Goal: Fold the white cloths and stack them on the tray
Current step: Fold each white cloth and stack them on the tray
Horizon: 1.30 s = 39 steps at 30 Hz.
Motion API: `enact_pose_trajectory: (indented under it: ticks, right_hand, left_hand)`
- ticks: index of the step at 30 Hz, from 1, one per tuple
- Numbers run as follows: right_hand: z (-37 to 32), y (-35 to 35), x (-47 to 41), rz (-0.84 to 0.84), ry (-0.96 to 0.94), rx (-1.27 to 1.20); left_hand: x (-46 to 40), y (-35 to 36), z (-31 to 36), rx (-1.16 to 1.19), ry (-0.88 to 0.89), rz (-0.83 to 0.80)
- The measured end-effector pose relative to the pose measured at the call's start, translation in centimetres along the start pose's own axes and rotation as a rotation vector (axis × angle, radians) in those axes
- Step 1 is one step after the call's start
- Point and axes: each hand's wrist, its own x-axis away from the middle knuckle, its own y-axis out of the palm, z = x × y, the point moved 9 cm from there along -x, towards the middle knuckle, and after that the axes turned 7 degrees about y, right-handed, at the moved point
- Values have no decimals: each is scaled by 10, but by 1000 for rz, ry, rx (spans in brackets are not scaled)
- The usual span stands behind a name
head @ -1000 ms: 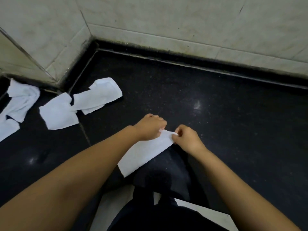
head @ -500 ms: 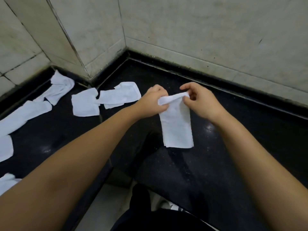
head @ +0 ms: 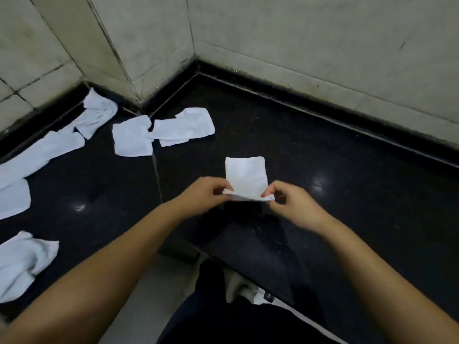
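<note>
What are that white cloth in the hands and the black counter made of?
Cloth: looks like soft woven or terry cotton, matte, limp where pinched. Counter: probably polished dark stone, speckled, glossy with light reflections; the exact stone is unclear.

Pretty plain corner here — a glossy black speckled stone counter (head: 323, 155) runs along pale grey-white tiled walls (head: 310, 45) with dark grout lines. A raised black stone edge strip (head: 323, 105) sits where counter meets wall. On the left a tiled column corner (head: 116, 53) juts out. Soft light spots glint off the stone, and a light grey floor (head: 149, 294) shows near the bottom — dim overall.
</note>
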Motion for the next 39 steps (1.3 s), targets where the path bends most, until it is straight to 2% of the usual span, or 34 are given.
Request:
enact_pose_trajectory:
  ticks: [3, 6, 8, 12, 15, 17, 21, 23, 27, 32, 36, 39]
  right_hand:
    - [35, 51, 13, -234, 95, 62]
    - [42, 61, 10, -319, 154, 10]
    - [41, 49, -5, -264, 181, -54]
    - [43, 13, -48, -31, 279, -107]
    - [47, -4, -73, 113, 375, -82]
    - [50, -5, -82, 165, 430, -50]
    - [58, 6, -86, 197, 491, 67]
    - [59, 7, -83, 228, 494, 121]
    - [62, 4, -71, 275, 548, 163]
    - [56, 18, -65, 184, 625, 354]
    - [42, 23, -67, 152, 586, 411]
    - [39, 10, -56, 207, 537, 164]
  left_hand:
    - [19, 43, -27, -10, -102, -245]
    - [18, 50, -40, 21, -150, -345]
    - [6, 39, -43, 38, -145, -313]
    - [-36, 11, -43, 33, -146, -143]
    - [-67, 2, -45, -7, -176, -20]
    - [-81, 3, -49, -52, -198, 5]
    - [-92, 13, -54, -236, -182, -21]
    - [-92, 12, -56, -283, -184, 17]
    - [-75, 4, -69, -298, -324, 131]
    - [-63, 28, -65, -500, -430, 5]
    - [-65, 35, -49, -425, -465, 31]
    - [-59, 30, -39, -154, -459, 105]
